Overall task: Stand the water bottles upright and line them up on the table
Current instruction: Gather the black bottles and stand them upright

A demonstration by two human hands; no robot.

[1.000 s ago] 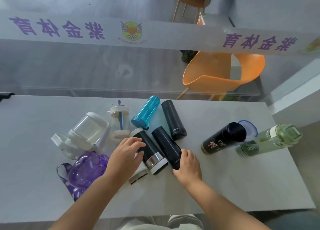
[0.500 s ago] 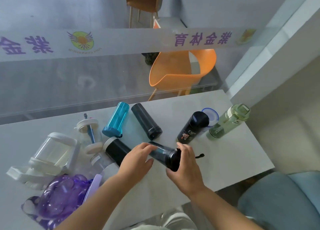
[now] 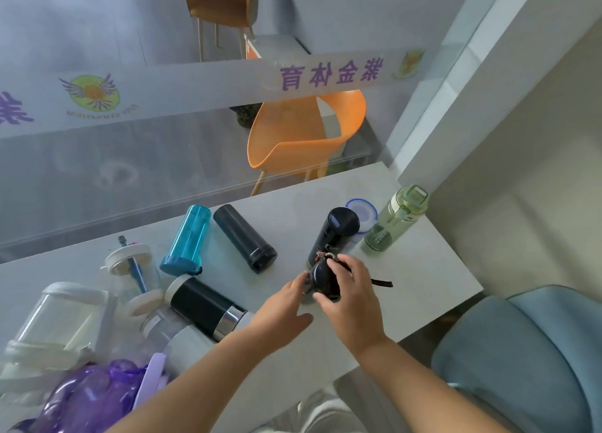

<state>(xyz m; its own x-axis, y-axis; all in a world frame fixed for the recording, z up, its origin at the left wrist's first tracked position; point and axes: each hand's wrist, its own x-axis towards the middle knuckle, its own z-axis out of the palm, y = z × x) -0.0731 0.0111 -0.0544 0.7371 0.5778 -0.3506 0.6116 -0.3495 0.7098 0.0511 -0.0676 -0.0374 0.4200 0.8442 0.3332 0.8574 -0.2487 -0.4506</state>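
Right grip [image 3: 351,299] clamped on dark bottle [image 3: 321,281], left grip [image 3: 283,308] flat against it; I fear it bumps the flask [image 3: 332,237] behind.

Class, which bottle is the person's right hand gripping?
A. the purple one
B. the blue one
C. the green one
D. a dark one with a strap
D: the right hand curls over the end of the dark bottle, its strap trailing to the right.
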